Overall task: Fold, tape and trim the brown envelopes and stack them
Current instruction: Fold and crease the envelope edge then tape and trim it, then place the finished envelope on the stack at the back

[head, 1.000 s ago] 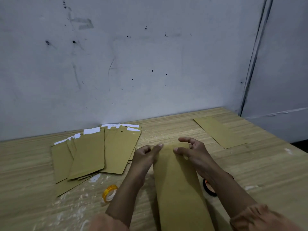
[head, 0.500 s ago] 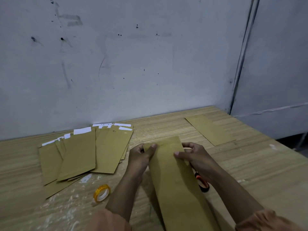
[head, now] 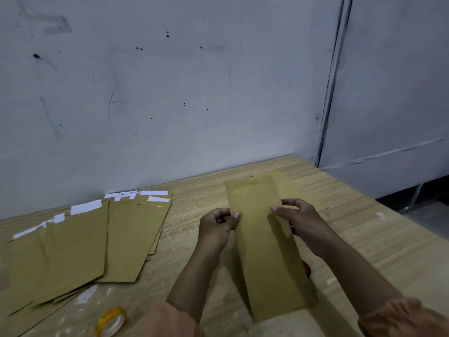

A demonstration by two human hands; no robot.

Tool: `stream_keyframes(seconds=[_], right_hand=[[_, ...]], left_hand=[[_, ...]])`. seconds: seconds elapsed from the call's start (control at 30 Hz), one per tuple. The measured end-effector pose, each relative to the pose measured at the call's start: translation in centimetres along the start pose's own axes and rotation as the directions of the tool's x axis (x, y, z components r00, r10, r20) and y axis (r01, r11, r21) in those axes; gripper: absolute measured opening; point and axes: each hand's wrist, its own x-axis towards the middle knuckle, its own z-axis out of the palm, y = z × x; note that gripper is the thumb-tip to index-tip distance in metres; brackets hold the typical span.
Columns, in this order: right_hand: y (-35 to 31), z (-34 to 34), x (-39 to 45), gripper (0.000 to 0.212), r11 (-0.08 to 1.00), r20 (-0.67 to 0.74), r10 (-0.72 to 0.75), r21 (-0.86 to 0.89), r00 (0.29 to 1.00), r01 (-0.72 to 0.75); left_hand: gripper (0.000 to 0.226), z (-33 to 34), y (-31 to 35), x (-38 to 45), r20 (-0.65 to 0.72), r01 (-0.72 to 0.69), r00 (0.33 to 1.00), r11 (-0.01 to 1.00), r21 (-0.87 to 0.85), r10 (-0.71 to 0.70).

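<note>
Envelope pile left; bare tabletop right

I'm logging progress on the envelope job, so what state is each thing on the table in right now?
Envelope in hands: lifted, pinched at both long edges.
Left hand: grips the envelope's left edge.
Right hand: grips its right edge.
Pile of envelopes: lying flat, fanned and overlapping, white strips showing at the far ends.
Tape roll: lying on the table, untouched.
</note>
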Motion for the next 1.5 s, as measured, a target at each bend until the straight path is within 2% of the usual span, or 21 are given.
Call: stream_keyframes(seconds=[0.13, 0.27, 0.4, 0.5, 0.63, 0.83, 0.9, 0.97, 1.07, 1.13, 1.3, 1.5], right_hand=[[1.8, -1.3, 1.8, 0.043, 0.994, 0.024, 0.055, -0.096, 0.998, -0.052], [2.6, -2.5, 4.2, 0.033, 0.99, -0.071, 0.046, -0.127, 0.996, -0.055], [2.2, -4.2, 8.6, 0.036, 0.958, -0.185, -0.013, -0.284, 0.983, -0.041], [1.8, -5.5, 11.7, 0.039, 0.904, -0.232, -0.067, -0.425, 0.97, -0.04], [1.4, -6.6, 15.9, 0.04, 0.858, -0.272, -0.108, -0.511, 0.956, -0.048], [2.4, -6.9, 19.9, 0.04, 0.779, -0.307, -0.146, -0.622, 0.94, -0.083], [3.0, -7.0, 20.6, 0.038, 0.731, -0.312, -0.15, -0.674, 0.938, -0.107], [3.5, -6.9, 21.0, 0.037, 0.697, -0.307, -0.135, -0.706, 0.942, -0.129], [3.5, -6.7, 20.9, 0.038, 0.646, -0.315, -0.143, -0.748, 0.938, -0.152], [3.3, -6.3, 20.4, 0.038, 0.634, -0.333, -0.178, -0.758, 0.926, -0.151], [2.6, -3.2, 18.2, 0.03, 0.612, -0.258, -0.265, -0.79, 0.929, -0.045], [2.3, 4.1, 14.0, 0.03, 0.557, -0.019, -0.32, -0.812, 0.947, 0.172]], left_hand=[[0.01, 2.1, -0.3, 3.8, -0.127, 0.003, 0.992, 0.998, -0.065, -0.011], [0.019, 4.2, -1.7, 7.3, -0.156, -0.001, 0.988, 1.0, 0.031, 0.005], [0.012, 7.2, -2.9, 11.4, -0.097, 0.007, 0.995, 0.989, 0.15, 0.008], [0.018, 8.9, -3.4, 13.7, -0.062, -0.026, 0.997, 0.971, 0.237, 0.042], [0.019, 11.1, -3.7, 16.8, -0.057, -0.065, 0.994, 0.942, 0.331, 0.089], [0.016, 12.8, -3.9, 19.0, 0.082, -0.108, 0.994, 0.824, 0.556, 0.075], [0.01, 13.0, -4.3, 19.3, 0.074, -0.1, 0.995, 0.787, 0.609, 0.069], [0.01, 13.0, -4.6, 19.4, 0.043, -0.083, 0.996, 0.768, 0.635, 0.072], [0.031, 12.9, -4.5, 19.4, 0.029, -0.089, 0.995, 0.784, 0.614, 0.091], [0.028, 12.3, -4.1, 19.1, 0.036, -0.117, 0.992, 0.801, 0.588, 0.119], [0.017, 8.4, -2.8, 17.5, 0.013, -0.163, 0.981, 0.79, 0.591, 0.193], [0.016, 1.1, -1.3, 14.3, -0.059, -0.132, 0.969, 0.703, 0.699, 0.241]])
